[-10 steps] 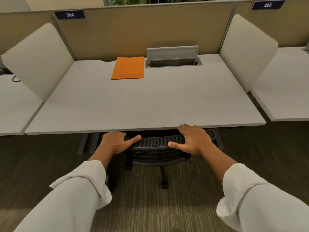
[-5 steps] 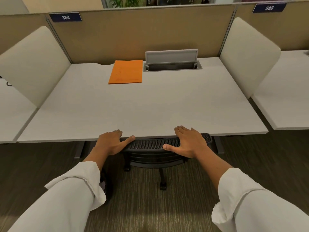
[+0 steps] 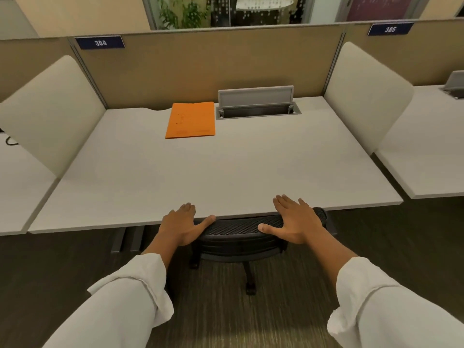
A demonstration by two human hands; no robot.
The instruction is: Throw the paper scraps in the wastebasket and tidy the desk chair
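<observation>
Now the fingers (image 3: 285, 202) lie straight and released, both palms flat on the chair (image 3: 238, 228) back, likely to push; left hand (image 3: 182, 226) and right hand (image 3: 296, 222) flank it, tucked under the bench (image 3: 200, 177). No scraps or wastebasket show.

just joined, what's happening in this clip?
A person in white sleeves stands at the pale grey desk, with both hands on the top edge of the black mesh-backed desk chair. The left hand and right hand lie flat, fingers straight, as if pushing. The chair is tucked mostly under the desk, only its backrest top and base showing. An orange paper folder lies at the back beside an open grey cable hatch. No paper scraps or wastebasket are in view.
</observation>
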